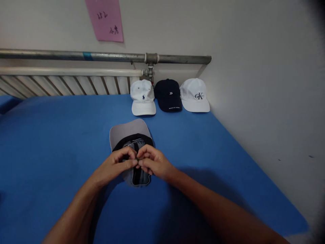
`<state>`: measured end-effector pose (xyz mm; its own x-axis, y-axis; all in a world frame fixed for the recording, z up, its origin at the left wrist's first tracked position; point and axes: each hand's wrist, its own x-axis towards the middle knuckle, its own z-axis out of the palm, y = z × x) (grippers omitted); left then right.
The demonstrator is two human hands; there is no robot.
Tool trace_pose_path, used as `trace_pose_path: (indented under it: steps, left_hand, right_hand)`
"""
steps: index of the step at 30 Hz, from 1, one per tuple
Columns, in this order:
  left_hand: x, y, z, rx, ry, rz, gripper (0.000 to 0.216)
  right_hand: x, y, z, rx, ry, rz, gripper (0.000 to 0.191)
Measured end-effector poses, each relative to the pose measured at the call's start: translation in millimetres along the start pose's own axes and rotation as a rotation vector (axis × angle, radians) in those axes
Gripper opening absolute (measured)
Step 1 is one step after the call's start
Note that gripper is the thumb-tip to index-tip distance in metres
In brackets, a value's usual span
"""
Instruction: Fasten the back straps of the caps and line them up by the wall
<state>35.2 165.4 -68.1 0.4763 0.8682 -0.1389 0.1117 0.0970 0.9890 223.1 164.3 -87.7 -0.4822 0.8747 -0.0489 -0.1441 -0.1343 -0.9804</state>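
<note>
A grey cap (128,132) lies upside down on the blue surface (58,135), its brim pointing away from me and its dark inner band showing. My left hand (117,166) and my right hand (153,163) meet over the cap's rear part. The fingertips of both pinch something small, apparently the cap's back strap (137,159). The fingers hide most of that strap and its fastening.
Three caps stand in a row at the far edge by the wall: a white one (143,98), a dark navy one (168,95) and a white one with letters (194,96). A radiator (63,84) and metal pipe (101,56) run behind. A pink paper (105,19) hangs on the wall.
</note>
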Motion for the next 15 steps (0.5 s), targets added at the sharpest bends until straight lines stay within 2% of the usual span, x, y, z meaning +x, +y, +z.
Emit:
trace_pose_path:
  steps: [5, 8, 11, 15]
  left_hand:
    - [-0.6, 0.3, 0.9, -0.034, 0.024, 0.024, 0.014]
    - [-2.1, 1.5, -0.4, -0.071, 0.009, 0.040, 0.012]
    - [-4.7, 3.3, -3.1, -0.091, -0.003, 0.058, 0.012]
    - [-7.6, 4.6, -7.2, -0.101, -0.027, 0.074, 0.011]
  right_hand:
    - [-9.2, -6.9, 2.5, -0.542, 0.045, -0.379, 0.016]
    - [-12.4, -11.0, 5.0, -0.717, 0.073, -0.510, 0.008]
    - [-13.1, -11.6, 7.0, -0.760, 0.100, -0.563, 0.006]
    - [-12.2, -9.7, 8.5, -0.731, 0.123, -0.516, 0.007]
